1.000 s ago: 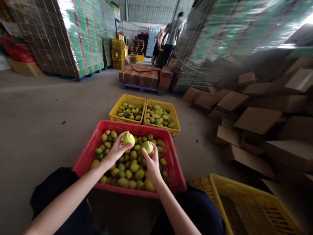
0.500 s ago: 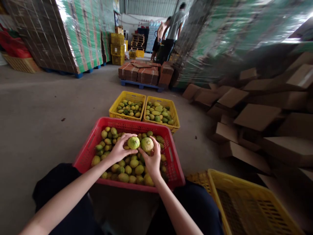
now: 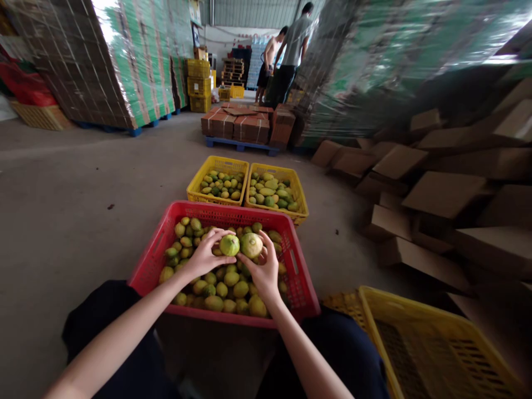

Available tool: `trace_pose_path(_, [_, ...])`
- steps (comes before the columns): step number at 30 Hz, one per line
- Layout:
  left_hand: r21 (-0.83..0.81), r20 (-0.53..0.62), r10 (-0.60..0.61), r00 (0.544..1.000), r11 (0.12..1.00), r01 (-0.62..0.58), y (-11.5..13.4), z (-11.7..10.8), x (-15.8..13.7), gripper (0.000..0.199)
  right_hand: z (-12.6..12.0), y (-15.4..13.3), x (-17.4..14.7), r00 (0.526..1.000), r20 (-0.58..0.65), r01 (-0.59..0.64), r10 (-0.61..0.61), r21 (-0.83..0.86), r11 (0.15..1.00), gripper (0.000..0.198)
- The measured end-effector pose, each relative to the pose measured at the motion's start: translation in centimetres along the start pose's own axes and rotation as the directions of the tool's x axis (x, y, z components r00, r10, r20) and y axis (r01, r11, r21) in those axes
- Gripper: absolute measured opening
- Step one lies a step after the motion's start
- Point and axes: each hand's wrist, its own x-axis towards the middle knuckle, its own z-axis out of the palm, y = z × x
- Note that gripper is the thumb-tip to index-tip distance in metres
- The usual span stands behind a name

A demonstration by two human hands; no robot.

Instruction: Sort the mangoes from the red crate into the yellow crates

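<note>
Head view. Nearest: two dark trouser legs (image 3: pixel 106 310), a yellow crate (image 3: pixel 415 332) beside the right one. Between and just beyond the knees stands a red crate (image 3: pixel 224 317) with slotted walls, holding many yellow-green fruits (image 3: pixel 241 289).

Both hands are above this load. Left hand (image 3: pixel 208 256): fingers curled around a green-yellow fruit (image 3: pixel 229 245), thumb beneath. Right hand (image 3: pixel 266 270): fingers closed about a slightly larger, paler fruit (image 3: pixel 251 245), its pale end facing the camera. The two held fruits are side by side, thumbs close together; cannot tell whether the fruits touch.

Directly behind the red crate, two smaller yellow crates (image 3: pixel 282 174) stand next to each other on the floor (image 3: pixel 75 205), both loaded with similar fruit. Cardboard boxes (image 3: pixel 444 194) are heaped at right. Further back: strapped cardboard bundles (image 3: pixel 236 124) on a blue pallet (image 3: pixel 239 146), film-wrapped stacks (image 3: pixel 137 61) on either side. Beyond, two people (image 3: pixel 293 50) stand together.
</note>
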Motion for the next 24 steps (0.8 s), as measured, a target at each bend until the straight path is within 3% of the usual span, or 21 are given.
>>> trace_pose_path(4, [0.012,0.041,-0.017,0.999,1.0,0.016,0.2,-0.2,0.0,0.054,-0.3,-0.4,0.3,0.998,0.028,-0.051,0.048,0.106,0.993,0.061])
trace_pose_path(9, [-0.174,-0.01,-0.131,0.991,0.976,0.127,0.1,-0.7,0.4,0.055,-1.0,-1.5,0.9,0.978,0.15,-0.178,0.146,0.23,0.957,0.052])
trace_pose_path(15, [-0.442,-0.009,-0.342,0.94,0.844,0.303,0.7,-0.9,0.6,0.045,-1.6,-1.8,1.5,0.932,0.215,-0.349,0.292,0.311,0.884,0.049])
trace_pose_path(19, [-0.588,0.012,-0.408,0.913,0.736,0.337,0.8,-0.7,0.5,0.041,-1.7,-2.0,1.6,0.908,0.235,-0.413,0.346,0.374,0.83,0.046])
trace_pose_path(22, [-0.634,0.003,-0.454,0.891,0.688,0.353,0.3,-0.3,0.4,0.036,-1.7,-2.3,1.5,0.901,0.228,-0.43,0.369,0.354,0.831,0.042])
trace_pose_path(24, [-0.601,0.019,-0.446,0.895,0.71,0.367,-0.1,0.1,0.2,0.035,-1.5,-2.4,1.3,0.893,0.243,-0.442,0.379,0.307,0.843,0.041])
